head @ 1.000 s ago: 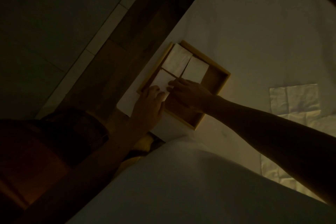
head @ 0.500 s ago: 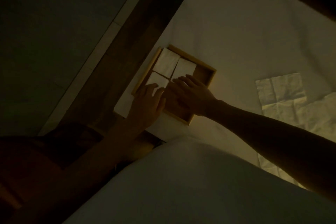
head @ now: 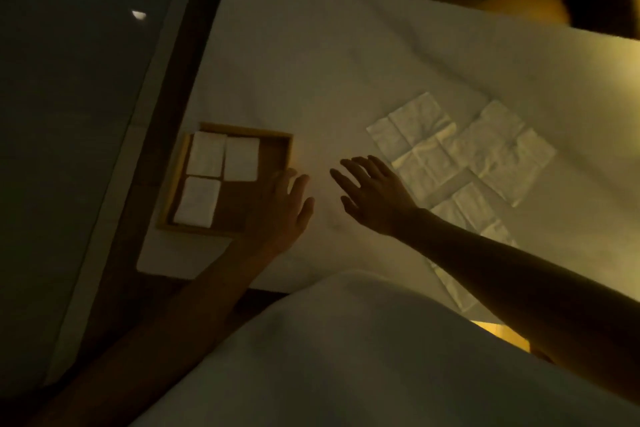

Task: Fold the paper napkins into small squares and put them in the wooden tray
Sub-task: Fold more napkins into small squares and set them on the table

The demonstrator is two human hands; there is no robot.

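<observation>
Place: it looked like a bedroom; whether in a home or a hotel could not be told.
Bed: a wide bed (head: 346,55) under a creased white sheet, with a soft rounded corner, filled most of the view.
Frame: a dark wooden ledge (head: 162,149) ran along its edge.
Floor: large grey tiles (head: 62,114) lay beside it.
Light: dim and warm yellow, brightest at the right.

A white sheet (head: 346,55) covers the work surface, with shallow creases running across its far half. A dark wooden strip (head: 180,87) borders its left edge, followed by a pale band (head: 117,204) and a dark floor (head: 62,97). One small bright spot (head: 139,14) lies on the floor. White fabric (head: 346,364) fills the lower foreground. Dim yellow-lit shapes (head: 526,3) at the upper right cannot be identified.
</observation>
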